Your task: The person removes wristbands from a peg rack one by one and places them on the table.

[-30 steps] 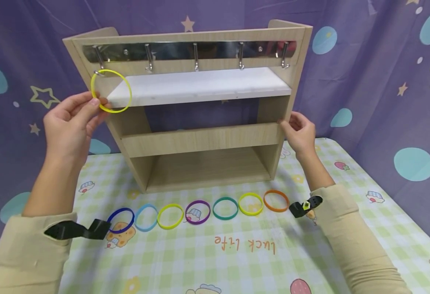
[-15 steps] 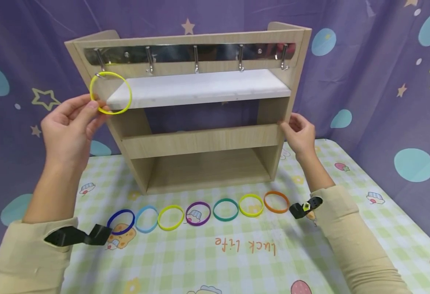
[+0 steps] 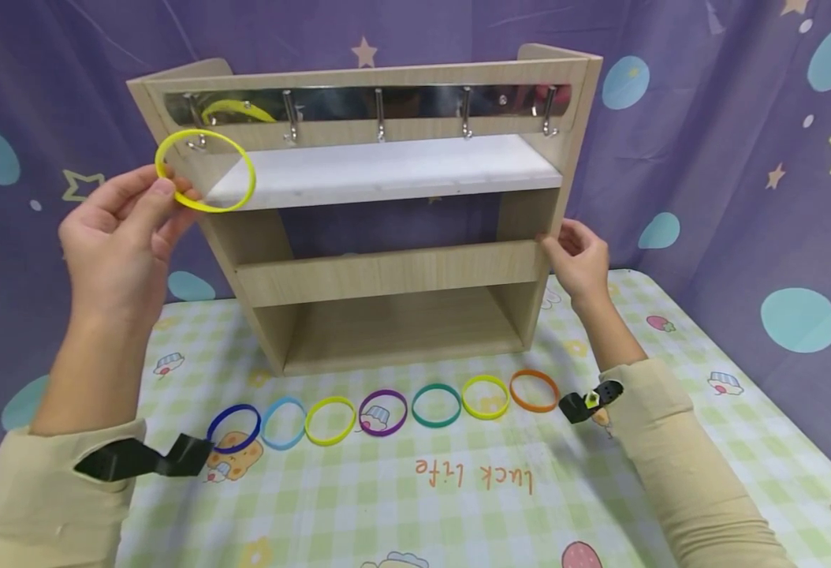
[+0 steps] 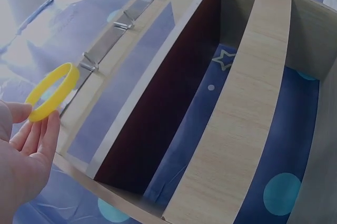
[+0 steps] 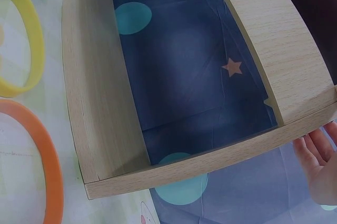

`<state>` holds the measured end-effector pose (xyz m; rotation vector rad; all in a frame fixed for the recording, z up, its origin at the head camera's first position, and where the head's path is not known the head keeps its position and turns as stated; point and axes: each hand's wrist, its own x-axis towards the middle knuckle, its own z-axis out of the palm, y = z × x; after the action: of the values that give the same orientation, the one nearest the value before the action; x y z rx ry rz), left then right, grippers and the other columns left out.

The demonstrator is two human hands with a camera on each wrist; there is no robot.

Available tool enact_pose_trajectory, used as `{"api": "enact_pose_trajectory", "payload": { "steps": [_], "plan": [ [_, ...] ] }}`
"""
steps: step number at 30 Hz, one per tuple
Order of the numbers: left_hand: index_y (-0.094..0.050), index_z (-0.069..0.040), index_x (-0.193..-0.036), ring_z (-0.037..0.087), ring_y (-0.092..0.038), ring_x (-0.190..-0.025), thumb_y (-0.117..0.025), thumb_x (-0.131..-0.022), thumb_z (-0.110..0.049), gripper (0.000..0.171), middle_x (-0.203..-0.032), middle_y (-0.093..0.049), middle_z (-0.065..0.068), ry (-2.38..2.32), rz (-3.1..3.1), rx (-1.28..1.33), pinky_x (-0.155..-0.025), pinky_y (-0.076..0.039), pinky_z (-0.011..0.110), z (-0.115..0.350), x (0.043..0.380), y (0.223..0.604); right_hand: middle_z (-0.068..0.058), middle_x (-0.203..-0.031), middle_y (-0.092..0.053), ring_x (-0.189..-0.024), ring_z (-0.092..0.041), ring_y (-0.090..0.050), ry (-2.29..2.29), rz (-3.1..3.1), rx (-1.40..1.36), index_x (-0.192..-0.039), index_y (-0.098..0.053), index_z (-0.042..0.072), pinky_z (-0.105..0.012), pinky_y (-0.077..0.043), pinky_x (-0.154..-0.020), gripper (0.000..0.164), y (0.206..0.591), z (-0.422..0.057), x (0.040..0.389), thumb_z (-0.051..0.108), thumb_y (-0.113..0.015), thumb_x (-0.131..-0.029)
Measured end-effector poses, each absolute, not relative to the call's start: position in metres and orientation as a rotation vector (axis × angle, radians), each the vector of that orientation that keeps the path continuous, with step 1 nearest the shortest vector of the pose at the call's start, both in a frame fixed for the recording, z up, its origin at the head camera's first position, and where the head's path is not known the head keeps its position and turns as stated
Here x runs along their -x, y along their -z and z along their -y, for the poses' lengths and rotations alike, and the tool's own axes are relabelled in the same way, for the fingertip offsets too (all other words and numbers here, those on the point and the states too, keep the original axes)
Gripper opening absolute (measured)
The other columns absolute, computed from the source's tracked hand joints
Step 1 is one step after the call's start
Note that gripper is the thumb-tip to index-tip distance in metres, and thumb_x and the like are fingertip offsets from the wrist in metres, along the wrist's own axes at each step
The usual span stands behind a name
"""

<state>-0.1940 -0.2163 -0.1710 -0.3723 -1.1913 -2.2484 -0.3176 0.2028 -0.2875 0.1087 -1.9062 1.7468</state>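
Observation:
My left hand [image 3: 121,237] pinches a yellow silicone wristband [image 3: 251,177] between thumb and fingers, in front of the leftmost hook [image 3: 198,118]. In the left wrist view the wristband [image 4: 39,112] is apart from that hook [image 4: 89,63], its far edge close to the hook's tip. The hook belongs to a shiny metal strip [image 3: 337,102] across the top of a small wooden shelf [image 3: 387,272]. My right hand [image 3: 580,260] grips the shelf's right side panel, thumb in front at the crossboard's end; its other fingers are partly hidden behind the panel.
A row of wristbands lies before the shelf: dark blue [image 3: 210,430], light blue [image 3: 264,430], yellow [image 3: 307,426], purple [image 3: 361,422], green [image 3: 414,406], another yellow [image 3: 464,398] and orange [image 3: 513,390]. A checked cloth [image 3: 359,505] covers the table; a purple curtain [image 3: 706,197] hangs behind.
My left hand has drawn back left and slightly up with the yellow wristband, which looks larger and whose reflection now shows in the metal strip. My right hand keeps its place.

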Motion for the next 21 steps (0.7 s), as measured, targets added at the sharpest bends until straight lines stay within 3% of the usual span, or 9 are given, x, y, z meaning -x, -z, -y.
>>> {"api": "enact_pose_trajectory", "payload": {
  "steps": [9, 15, 21],
  "plan": [
    [-0.065, 0.015, -0.1, 0.026, -0.07, -0.077, -0.063, -0.082, 0.016, 0.018, -0.085, -0.069, 0.019, 2.306, 1.106, 0.415, -0.075, -0.063, 0.033, 0.221, 0.189, 0.174, 0.024, -0.072, -0.062, -0.073, 0.005, -0.058, -1.741, 1.915, -0.114, -0.094, -0.065, 0.015, -0.006, -0.05, -0.068, 0.014, 0.285, -0.201, 0.317, 0.01, -0.066, -0.081],
    [-0.066, 0.013, -0.102, 0.025, -0.07, -0.079, -0.064, -0.083, 0.013, 0.019, -0.087, -0.069, 0.018, 2.323, 1.128, 0.382, -0.076, -0.063, 0.032, 0.226, 0.186, 0.178, 0.024, -0.073, -0.062, -0.074, 0.004, -0.059, -1.737, 1.918, -0.106, -0.087, -0.063, 0.025, -0.007, -0.05, -0.068, 0.015, 0.286, -0.202, 0.317, 0.011, -0.066, -0.081],
    [-0.065, 0.01, -0.104, 0.023, -0.07, -0.083, -0.064, -0.084, 0.01, 0.02, -0.091, -0.069, 0.016, 2.34, 1.158, 0.348, -0.077, -0.063, 0.031, 0.233, 0.182, 0.182, 0.025, -0.073, -0.063, -0.073, 0.006, -0.059, -1.755, 1.908, -0.117, -0.089, -0.064, 0.022, -0.006, -0.05, -0.069, 0.015, 0.287, -0.202, 0.316, 0.009, -0.065, -0.082]
  ]
}}
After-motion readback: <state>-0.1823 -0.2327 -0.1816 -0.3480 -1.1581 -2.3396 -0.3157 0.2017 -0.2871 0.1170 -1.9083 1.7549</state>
